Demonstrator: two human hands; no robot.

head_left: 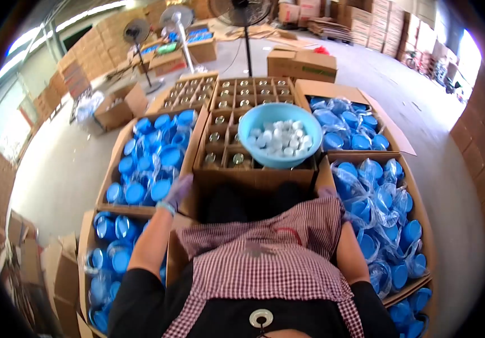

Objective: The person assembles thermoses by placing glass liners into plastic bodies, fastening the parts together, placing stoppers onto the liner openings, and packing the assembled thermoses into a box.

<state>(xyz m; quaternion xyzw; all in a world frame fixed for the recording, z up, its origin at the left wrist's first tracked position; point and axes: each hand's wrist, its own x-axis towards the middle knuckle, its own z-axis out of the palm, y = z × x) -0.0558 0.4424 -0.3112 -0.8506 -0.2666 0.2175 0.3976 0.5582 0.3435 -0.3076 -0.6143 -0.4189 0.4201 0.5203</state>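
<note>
Left of centre in the frame stands the left carton (196, 141), filled with blue lids (135, 193), its near right corner just beside our left hand (179, 190); at right of centre, the right carton (325, 176) has its inner wall beside our right hand (328, 192). We judge the cardboard walls stiff but bendable and each full carton bulky, best held low at two opposite sides; the lids look light and smooth, their clear plastic wrap (348, 186) soft and slippery. Our left hand seems to rest at the cardboard edge, but blur hides how far its fingers spread. Our right hand is partly behind the checked apron (270, 248), so we cannot tell its spread or whether it holds anything. Above centre, a light-blue basin (282, 163) of white caps (287, 138) sits on a divided carton (254, 179) of glass jars (238, 159); fans (247, 34) stand at the top.
</note>
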